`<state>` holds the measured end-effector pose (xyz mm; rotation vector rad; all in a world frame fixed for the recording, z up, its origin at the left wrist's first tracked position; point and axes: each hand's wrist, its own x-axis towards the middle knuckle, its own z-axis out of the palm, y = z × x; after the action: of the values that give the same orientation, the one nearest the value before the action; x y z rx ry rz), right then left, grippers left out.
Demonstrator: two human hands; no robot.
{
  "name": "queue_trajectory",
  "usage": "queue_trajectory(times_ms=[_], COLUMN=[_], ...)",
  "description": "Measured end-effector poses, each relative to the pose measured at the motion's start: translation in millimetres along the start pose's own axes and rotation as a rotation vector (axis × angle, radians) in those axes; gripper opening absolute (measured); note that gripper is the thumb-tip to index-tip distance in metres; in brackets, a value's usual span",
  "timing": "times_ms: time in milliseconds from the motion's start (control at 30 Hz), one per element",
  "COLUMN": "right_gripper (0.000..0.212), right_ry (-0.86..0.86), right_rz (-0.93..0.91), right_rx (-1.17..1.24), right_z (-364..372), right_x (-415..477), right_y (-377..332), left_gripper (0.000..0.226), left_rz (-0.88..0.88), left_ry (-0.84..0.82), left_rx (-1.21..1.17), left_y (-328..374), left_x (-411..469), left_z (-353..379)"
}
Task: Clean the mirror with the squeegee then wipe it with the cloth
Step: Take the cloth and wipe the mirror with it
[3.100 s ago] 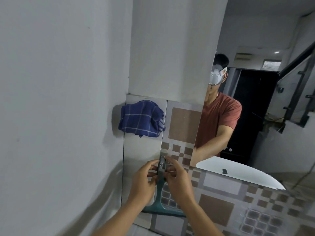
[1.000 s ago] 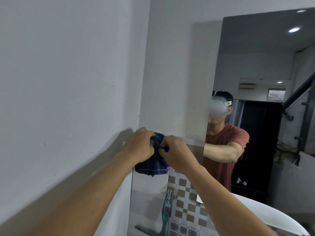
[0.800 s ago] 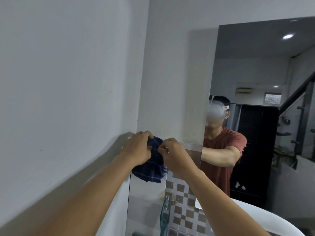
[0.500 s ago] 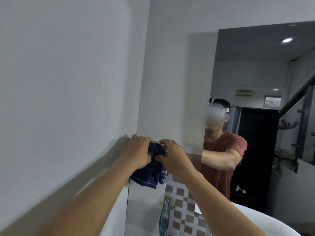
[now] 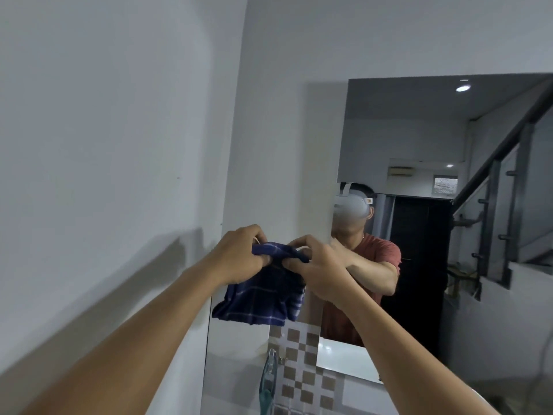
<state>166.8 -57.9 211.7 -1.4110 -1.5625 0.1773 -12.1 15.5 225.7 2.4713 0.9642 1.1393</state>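
Pinching blue checked cloth point(image 5: 263, 290) along its top edge, left hand point(image 5: 239, 256) grip clenched, right hand point(image 5: 317, 269) likewise, before mirror point(image 5: 419, 205)

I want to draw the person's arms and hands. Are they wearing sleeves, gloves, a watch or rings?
Both forearms are bare right down to the bottom edge of the picture, so no sleeves show on them. The left hand and right hand wear no gloves. No watch or bracelet shows on either wrist, and no rings can be seen. In the mirror, the reflected person wears a short-sleeved reddish T-shirt.
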Motion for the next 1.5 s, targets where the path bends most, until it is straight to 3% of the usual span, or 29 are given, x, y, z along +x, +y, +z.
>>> queue_trajectory(times_ms=[167, 367, 500, 600, 767, 833, 1033, 1267, 1367, 1500], right_gripper=[0.011, 0.028, 0.034, 0.021, 0.017, 0.008, 0.077, 0.065, 0.061, 0.059], right_ry=[0.093, 0.212, 0.452, 0.604, 0.834, 0.827, 0.622, 0.769, 0.871, 0.903], right_rz=[0.000, 0.055, 0.061, -0.014, -0.115, -0.107, 0.045, -0.138, -0.213, -0.266], right_rx=[0.124, 0.255, -0.005, -0.036, -0.243, -0.306, -0.398, -0.362, -0.386, -0.504], right_z=[-45, -99, -121, -132, -150, -155, -151, -142, -147, -172], right_x=[-30, -70, -87, -96, -104, -101, -92, -61, -40, -2], right_y=[-15, -25, -23, -27, -27, -27, -32, -27, -24, -28], left_gripper=[0.025, 0.009, 0.007, 0.019, 0.005, 0.005, 0.006, 0.012, 0.026, 0.033], left_rz=[0.005, 0.072, 0.127, 0.164, 0.216, 0.228, 0.234, 0.294, 0.258, 0.393], left_ry=[-0.100, -0.131, -0.111, -0.089, -0.105, -0.103, -0.108, -0.145, 0.005, 0.422], left_rx=[-0.330, -0.512, -0.462, -0.456, -0.449, -0.451, -0.575, -0.667, -0.693, -0.144], left_y=[38, 92, 136, 168, 215, 228, 247, 250, 233, 176], left_x=[-4, -3, 7, 16, 34, 41, 61, 69, 80, 82], left_z=[-4, 5, 16, 21, 23, 24, 23, 13, 19, 55])
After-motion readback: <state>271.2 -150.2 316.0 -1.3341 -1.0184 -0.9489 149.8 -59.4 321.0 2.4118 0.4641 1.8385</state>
